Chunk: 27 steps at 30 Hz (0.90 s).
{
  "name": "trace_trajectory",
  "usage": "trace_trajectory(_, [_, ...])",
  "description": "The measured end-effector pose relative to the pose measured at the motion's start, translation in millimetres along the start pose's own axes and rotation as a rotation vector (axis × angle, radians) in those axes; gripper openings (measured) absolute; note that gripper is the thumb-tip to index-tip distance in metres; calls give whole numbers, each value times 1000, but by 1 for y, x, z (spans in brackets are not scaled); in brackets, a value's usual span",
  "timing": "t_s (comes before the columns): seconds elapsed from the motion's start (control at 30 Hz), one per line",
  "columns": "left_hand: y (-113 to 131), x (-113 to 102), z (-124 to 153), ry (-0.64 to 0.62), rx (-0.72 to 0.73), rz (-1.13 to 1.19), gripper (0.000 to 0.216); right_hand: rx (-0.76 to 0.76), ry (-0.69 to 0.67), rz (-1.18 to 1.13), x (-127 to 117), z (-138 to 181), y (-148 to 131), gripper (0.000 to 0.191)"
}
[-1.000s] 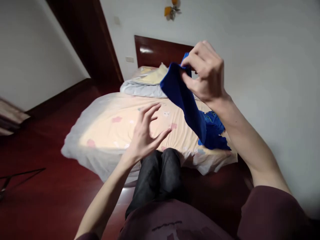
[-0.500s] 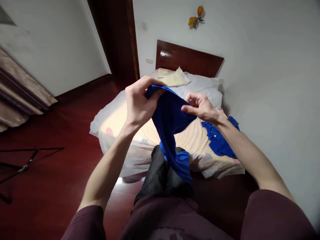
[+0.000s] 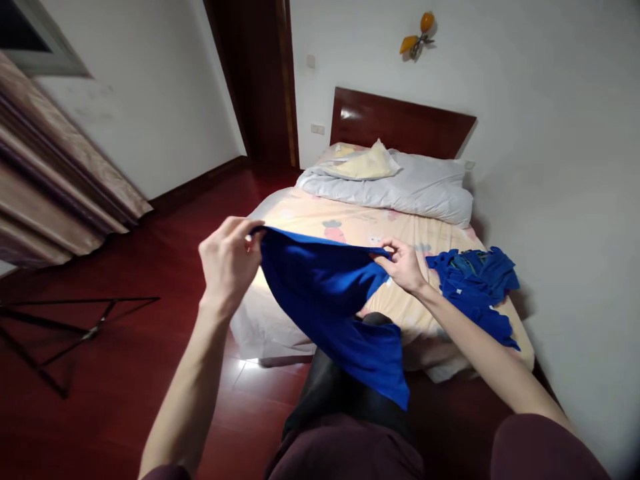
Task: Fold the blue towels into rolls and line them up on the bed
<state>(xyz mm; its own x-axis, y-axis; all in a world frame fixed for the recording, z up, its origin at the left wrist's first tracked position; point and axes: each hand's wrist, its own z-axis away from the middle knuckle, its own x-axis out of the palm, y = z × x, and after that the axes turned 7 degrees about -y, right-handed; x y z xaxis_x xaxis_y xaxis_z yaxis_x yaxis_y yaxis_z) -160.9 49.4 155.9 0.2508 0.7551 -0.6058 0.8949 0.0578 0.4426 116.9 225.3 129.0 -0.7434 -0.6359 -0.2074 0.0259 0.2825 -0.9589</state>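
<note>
A blue cloth (image 3: 325,287) hangs stretched between my two hands, above my knees and in front of the bed; whether it is a towel or a garment I cannot tell. My left hand (image 3: 233,257) pinches its upper left corner. At the upper right corner, my right hand (image 3: 400,263) grips the edge between thumb and fingers. The top edge runs nearly straight from hand to hand, while the lower part droops toward the right over my dark trousers (image 3: 325,393).
More blue cloths (image 3: 475,287) lie heaped on the bed's right side. The bed (image 3: 295,210) has a patterned sheet, a grey-white rolled quilt (image 3: 430,180) and a wooden headboard (image 3: 400,123). A black metal stand (image 3: 90,333) is on the floor at left, near the curtain (image 3: 65,180).
My hands have moved apart and lower, the left one to the left, pulling the blue cloth's upper edge out wide. The camera view has shifted, showing more of the bed.
</note>
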Motion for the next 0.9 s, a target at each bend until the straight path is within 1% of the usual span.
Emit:
trace_trajectory(0.03, [3,6,3,-88,22,2,48,-12,12,-6,5,1,-5,49])
trace_trajectory(0.07, [10,13,5,-173,59,38,48,-13,-1,-11,11,3,-10,50])
trace_trajectory(0.1, [19,22,8,-285,112,110,52,-5,-35,-22,19,5,-15,50])
trace_trajectory(0.2, [54,52,15,-686,267,444,64,28,-153,-113,39,15,-25,52])
trace_trajectory(0.23, [63,60,17,-778,282,548,66,36,-172,-155,42,19,-25,53])
trace_trajectory(0.27, [70,67,19,-835,275,633,67,38,-171,-193,44,23,-23,54])
trace_trajectory(0.3, [75,73,21,-856,253,694,65,35,-154,-224,44,27,-19,55])
trace_trajectory(0.37, [80,79,24,-828,186,744,53,31,-108,-256,44,39,-2,58])
trace_trajectory(0.43, [81,80,27,-778,132,737,30,54,-84,-242,50,54,24,63])
trace_trajectory(0.47, [81,79,28,-754,114,727,22,88,-98,-218,55,62,41,65])
trace_trajectory(0.5, [80,77,29,-733,98,716,21,135,-124,-189,62,70,59,64])
trace_trajectory(0.6, [73,67,26,-645,19,675,24,279,-309,-109,82,89,111,45])
trace_trajectory(0.67, [63,57,20,-497,-78,603,25,306,-385,-110,84,93,137,41])
trace_trajectory(0.73, [46,47,8,-290,-186,520,26,308,-404,-84,72,93,155,41])
trace_trajectory(0.83, [7,33,-16,25,-301,497,30,326,-471,61,38,95,171,37])
trace_trajectory(0.9, [-25,26,-35,208,-312,496,38,350,-518,162,12,103,178,35])
